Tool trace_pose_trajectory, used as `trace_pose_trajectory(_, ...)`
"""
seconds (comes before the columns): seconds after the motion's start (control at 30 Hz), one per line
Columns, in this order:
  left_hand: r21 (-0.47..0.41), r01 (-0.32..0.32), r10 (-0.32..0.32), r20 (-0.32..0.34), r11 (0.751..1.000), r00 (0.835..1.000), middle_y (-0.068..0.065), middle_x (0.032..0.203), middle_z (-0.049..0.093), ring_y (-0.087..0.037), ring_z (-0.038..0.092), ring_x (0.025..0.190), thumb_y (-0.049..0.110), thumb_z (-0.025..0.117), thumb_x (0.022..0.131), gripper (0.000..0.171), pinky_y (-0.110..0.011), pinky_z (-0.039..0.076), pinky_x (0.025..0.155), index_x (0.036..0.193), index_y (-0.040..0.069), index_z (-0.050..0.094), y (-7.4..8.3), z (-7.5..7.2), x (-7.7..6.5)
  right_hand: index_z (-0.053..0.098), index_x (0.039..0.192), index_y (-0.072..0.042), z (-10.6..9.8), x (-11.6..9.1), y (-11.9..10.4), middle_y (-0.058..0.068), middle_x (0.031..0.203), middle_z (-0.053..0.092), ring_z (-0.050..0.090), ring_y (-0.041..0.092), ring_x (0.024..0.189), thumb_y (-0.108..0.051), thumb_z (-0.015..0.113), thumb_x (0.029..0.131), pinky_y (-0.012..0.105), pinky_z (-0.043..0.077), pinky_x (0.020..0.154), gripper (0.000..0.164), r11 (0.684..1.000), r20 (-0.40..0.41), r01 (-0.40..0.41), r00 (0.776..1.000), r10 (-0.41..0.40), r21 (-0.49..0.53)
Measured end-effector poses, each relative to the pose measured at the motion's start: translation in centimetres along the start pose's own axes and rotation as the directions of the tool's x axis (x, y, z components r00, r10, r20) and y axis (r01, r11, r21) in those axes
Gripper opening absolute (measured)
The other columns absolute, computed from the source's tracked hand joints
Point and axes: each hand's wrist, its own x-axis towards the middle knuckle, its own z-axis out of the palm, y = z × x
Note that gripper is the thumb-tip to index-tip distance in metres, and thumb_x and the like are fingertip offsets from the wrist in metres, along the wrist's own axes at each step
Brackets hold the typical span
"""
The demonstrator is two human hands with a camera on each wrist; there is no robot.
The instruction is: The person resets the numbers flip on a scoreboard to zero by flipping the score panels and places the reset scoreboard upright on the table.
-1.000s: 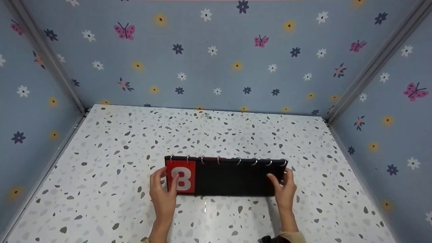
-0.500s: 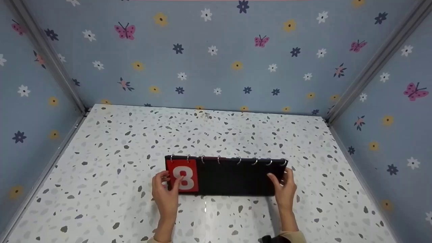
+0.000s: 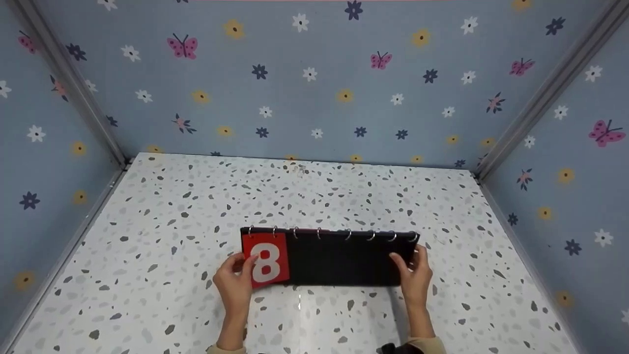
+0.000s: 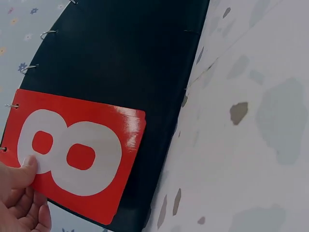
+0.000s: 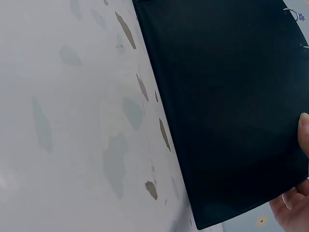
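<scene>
A black flip scoreboard (image 3: 344, 258) with silver rings along its top edge stands on the speckled table, leaning back. On its left end hangs a red number card (image 3: 267, 265) with a white 8. My left hand (image 3: 233, 285) pinches that card at its left edge, thumb on the face and fingers curled behind. The lower left corner of the card sticks out past the board's bottom edge. At the other end, my right hand (image 3: 416, 282) grips the board, thumb (image 5: 303, 133) on the black front and fingers (image 5: 292, 208) round the back.
The white speckled table (image 3: 314, 196) runs back to a blue panel (image 3: 314, 98) printed with flowers and butterflies. Similar panels stand at the left and right, with grey metal strips (image 3: 555, 93) at the corners.
My left hand first shifted slightly right, then back left and down. The red card's lower end has swung out from the board, and its corner now shows below the edge. My right hand stays put.
</scene>
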Motion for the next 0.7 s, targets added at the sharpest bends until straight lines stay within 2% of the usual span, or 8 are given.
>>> trace_pose_trajectory(0.13,0.039,-0.066,0.066,0.008,0.997,0.998,-0.012,0.072,0.064,-0.018,0.053,0.06,0.001,0.074,0.071,0.014,-0.013,0.04,0.056,0.082,-0.006,0.069,0.2,-0.5,-0.1,0.053,0.107,0.001,0.0,0.0,0.2,0.016,0.084,0.065,0.061,0.018,0.072,-0.006,0.074,0.073,0.016,0.046,0.061,0.04,1.0,0.005,-0.002,1.0,0.002,-0.001)
trace_pose_trajectory(0.23,0.087,-0.073,0.072,0.011,0.994,0.997,-0.008,0.073,0.061,-0.016,0.051,0.06,0.003,0.075,0.071,0.017,-0.012,0.039,0.056,0.085,-0.004,0.07,0.5,-1.0,-0.2,0.053,0.106,0.002,0.0,0.1,0.2,0.017,0.084,0.065,0.061,0.017,0.071,-0.005,0.074,0.073,0.016,0.046,0.06,0.04,1.0,0.002,-0.003,1.0,0.003,0.0)
trace_pose_trajectory(0.33,0.134,-0.059,0.056,0.027,0.989,0.998,-0.006,0.072,0.056,-0.014,0.05,0.06,0.005,0.076,0.07,0.025,-0.015,0.041,0.056,0.093,-0.003,0.068,1.0,-1.4,-0.3,0.053,0.106,0.001,0.0,0.1,0.1,0.015,0.083,0.065,0.059,0.009,0.07,-0.007,0.074,0.073,0.015,0.045,0.06,0.04,1.0,0.0,-0.008,1.0,0.008,-0.012)
trace_pose_trajectory(0.43,0.172,-0.019,0.01,0.054,0.985,0.998,-0.005,0.074,0.058,-0.013,0.05,0.058,0.006,0.075,0.072,0.036,-0.019,0.044,0.056,0.104,0.0,0.062,1.6,-1.8,-0.3,0.053,0.106,0.0,0.0,0.2,0.0,0.013,0.082,0.065,0.059,0.005,0.07,-0.009,0.074,0.073,0.014,0.045,0.06,0.04,1.0,-0.002,-0.005,1.0,0.005,-0.011)
trace_pose_trajectory(0.57,0.203,0.035,-0.057,0.101,0.979,0.993,-0.007,0.082,0.064,-0.01,0.049,0.057,0.008,0.074,0.074,0.04,-0.022,0.047,0.056,0.109,0.005,0.056,2.7,-2.5,-0.3,0.054,0.105,0.002,-0.1,0.1,-0.4,0.014,0.08,0.065,0.06,0.014,0.069,-0.007,0.075,0.072,0.016,0.046,0.059,0.039,1.0,-0.006,0.008,1.0,-0.008,0.008)
trace_pose_trajectory(0.7,0.191,0.048,-0.082,0.176,0.98,0.981,-0.008,0.087,0.065,-0.014,0.049,0.059,0.007,0.073,0.075,0.03,-0.021,0.045,0.059,0.103,0.005,0.061,3.6,-3.4,0.0,0.053,0.103,0.005,-0.3,-0.1,-2.3,0.017,0.079,0.064,0.059,0.019,0.067,-0.002,0.073,0.073,0.018,0.046,0.059,0.037,1.0,-0.009,0.016,1.0,-0.016,-0.015)
